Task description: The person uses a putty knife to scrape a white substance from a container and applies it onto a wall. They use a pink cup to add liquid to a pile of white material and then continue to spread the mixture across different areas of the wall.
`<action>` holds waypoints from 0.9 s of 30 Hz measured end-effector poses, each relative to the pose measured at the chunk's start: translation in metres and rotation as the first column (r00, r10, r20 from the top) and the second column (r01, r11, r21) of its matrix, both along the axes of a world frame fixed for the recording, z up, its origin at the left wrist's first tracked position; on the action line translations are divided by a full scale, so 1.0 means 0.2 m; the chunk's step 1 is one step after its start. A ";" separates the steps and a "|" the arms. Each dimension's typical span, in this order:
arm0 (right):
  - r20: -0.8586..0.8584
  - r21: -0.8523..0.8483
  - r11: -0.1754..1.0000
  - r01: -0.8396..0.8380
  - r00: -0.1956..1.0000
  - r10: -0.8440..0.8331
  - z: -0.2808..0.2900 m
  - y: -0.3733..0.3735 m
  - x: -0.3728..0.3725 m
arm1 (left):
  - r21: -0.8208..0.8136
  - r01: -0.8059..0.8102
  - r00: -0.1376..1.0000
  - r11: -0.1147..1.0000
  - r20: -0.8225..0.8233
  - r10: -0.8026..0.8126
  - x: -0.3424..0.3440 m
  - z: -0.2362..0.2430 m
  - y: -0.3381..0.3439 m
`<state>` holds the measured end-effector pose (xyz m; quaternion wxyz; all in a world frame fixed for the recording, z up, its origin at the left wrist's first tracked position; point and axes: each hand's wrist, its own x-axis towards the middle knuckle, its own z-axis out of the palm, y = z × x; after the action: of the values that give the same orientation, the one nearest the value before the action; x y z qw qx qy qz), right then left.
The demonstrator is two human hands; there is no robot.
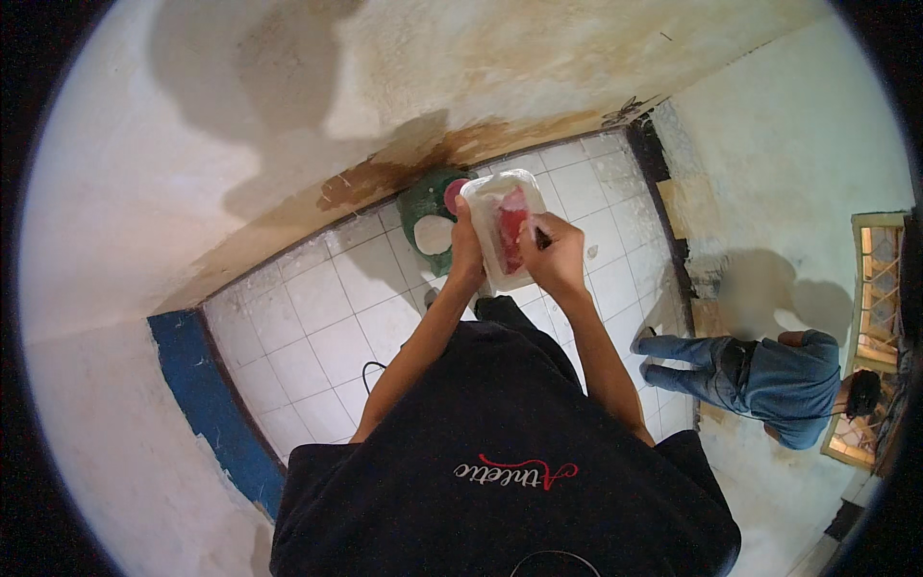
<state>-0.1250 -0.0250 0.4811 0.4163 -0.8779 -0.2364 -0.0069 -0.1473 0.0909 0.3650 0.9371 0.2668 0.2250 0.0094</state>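
Observation:
In front of my body I hold a white rectangular tub (497, 183) over the tiled floor. My left hand (466, 248) is closed around its left side. A red, flat-looking piece smeared with white (512, 226) shows inside the tub. My right hand (558, 258) is at the tub's right side, fingers closed, with a small dark part (543, 238) showing between them. This may belong to a tool reaching into the tub, but its kind is unclear.
A green bag-like thing (411, 205) with a white patch lies by the stained wall (404, 77), beside a pinkish-red round object (453, 196). On the right, another person (793, 385) in blue stands by a window (877, 288). A dark cable (368, 370) shows near my left forearm.

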 end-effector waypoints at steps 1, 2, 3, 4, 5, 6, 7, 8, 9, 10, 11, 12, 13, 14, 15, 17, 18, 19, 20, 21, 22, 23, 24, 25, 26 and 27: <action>-0.057 -0.013 0.999 0.046 0.997 -0.047 0.01 -0.01 0.01 | 0.015 -0.023 1.000 1.000 -0.005 0.024 0.00 0.03 0.00; -0.113 -0.026 0.996 0.088 0.990 -0.090 0.04 -0.01 0.00 | 0.017 -0.026 1.000 1.000 -0.006 0.026 -0.01 0.00 0.01; -0.114 -0.024 0.996 0.085 0.990 -0.088 0.03 0.00 0.00 | 0.038 0.045 0.999 0.998 -0.026 -0.044 -0.01 -0.03 0.03; -0.077 -0.036 0.999 0.036 0.996 -0.038 0.02 0.01 -0.01 | 0.057 0.117 0.992 0.992 -0.047 -0.114 -0.02 -0.06 0.05; -0.040 -0.052 0.999 -0.013 0.999 0.011 0.02 0.02 -0.01 | 0.057 0.115 0.993 0.992 -0.047 -0.113 -0.01 -0.05 0.04; -0.040 -0.051 0.999 -0.014 0.999 0.012 0.02 0.02 -0.01 | 0.145 0.058 0.998 0.988 -0.035 -0.054 -0.01 -0.04 0.02; -0.053 -0.047 0.998 0.033 0.998 -0.036 0.04 0.01 0.00 | 0.232 0.000 1.000 0.973 -0.018 0.004 0.00 -0.02 0.02; -0.064 -0.046 0.995 0.087 0.994 -0.090 0.06 0.01 0.00 | 0.231 0.004 1.000 0.973 -0.016 0.000 0.00 -0.02 0.01; -0.061 -0.047 0.995 0.091 0.994 -0.094 0.04 0.00 0.00 | 0.218 0.026 0.999 0.976 -0.028 -0.020 0.00 -0.01 0.00; -0.043 -0.037 0.998 0.049 0.998 -0.050 0.01 -0.01 0.00 | 0.205 0.048 0.998 0.978 -0.038 -0.041 0.00 -0.01 -0.01; -0.029 -0.019 1.000 -0.005 1.000 0.005 0.01 0.02 0.00 | 0.212 0.043 0.999 0.976 -0.040 -0.035 0.00 -0.03 0.00; -0.030 -0.011 1.000 -0.012 0.999 0.011 0.02 0.03 0.00 | 0.207 0.011 0.999 0.978 -0.039 -0.003 0.00 -0.05 0.01; -0.070 0.001 1.000 0.029 0.997 -0.029 0.04 0.03 0.01 | 0.201 -0.021 0.999 0.979 -0.037 0.029 -0.01 -0.08 0.02; -0.105 -0.003 0.996 0.085 0.991 -0.085 0.07 0.01 0.01 | 0.195 -0.013 0.999 0.981 -0.035 0.020 0.00 -0.05 0.00; -0.102 -0.010 0.996 0.093 0.990 -0.094 0.04 0.00 0.02 | 0.189 0.011 0.998 0.982 -0.062 0.001 0.00 -0.03 -0.01; -0.053 -0.020 1.000 0.002 0.999 -0.003 -0.02 0.02 0.02 | 0.188 0.029 0.996 0.982 -0.090 -0.013 0.00 -0.02 -0.01; -0.054 -0.015 1.000 -0.003 0.999 0.002 -0.01 0.02 0.02 | 0.179 0.000 0.998 0.984 -0.056 0.010 0.00 -0.03 -0.01; -0.089 0.008 0.999 0.036 0.995 -0.035 0.00 0.02 0.02 | 0.169 -0.030 0.999 0.985 -0.022 0.034 0.00 -0.05 0.00; -0.122 0.021 0.996 0.084 0.989 -0.081 0.02 0.01 0.02 | 0.165 -0.027 0.999 0.986 -0.021 0.030 0.00 -0.04 0.00; -0.121 0.018 0.996 0.087 0.989 -0.085 0.00 0.00 0.03 | 0.172 -0.004 0.999 0.985 -0.037 0.010 0.00 -0.02 -0.01; -0.066 0.015 0.999 0.043 0.997 -0.042 -0.04 0.00 0.03 | 0.178 0.019 0.999 0.984 -0.053 -0.010 0.00 -0.01 -0.01; -0.014 0.016 1.000 -0.006 1.000 0.006 -0.04 0.02 0.02 | 0.180 0.018 0.999 0.984 -0.054 -0.008 0.00 -0.02 0.00; -0.014 0.017 1.000 -0.008 1.000 0.008 -0.02 0.02 0.02 | 0.133 -0.014 0.999 0.991 -0.039 0.019 -0.01 -0.02 0.00; -0.025 -0.005 1.000 0.008 1.000 -0.008 0.00 0.02 0.02 | 0.086 -0.045 0.999 0.995 -0.025 0.047 -0.01 -0.03 0.01; -0.035 -0.030 0.999 0.026 0.999 -0.027 0.02 0.02 0.02 | 0.086 -0.044 0.999 0.995 -0.025 0.046 -0.02 -0.01 0.00; 0.049 0.072 0.997 0.029 0.998 -0.033 0.01 0.03 0.02 | 0.096 -0.035 0.999 0.995 -0.034 0.039 -0.02 0.00 0.00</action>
<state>-0.1200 -0.0190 0.4838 0.4413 -0.8656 -0.2325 -0.0438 -0.1513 0.0911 0.3646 0.9187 0.3073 0.2460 0.0327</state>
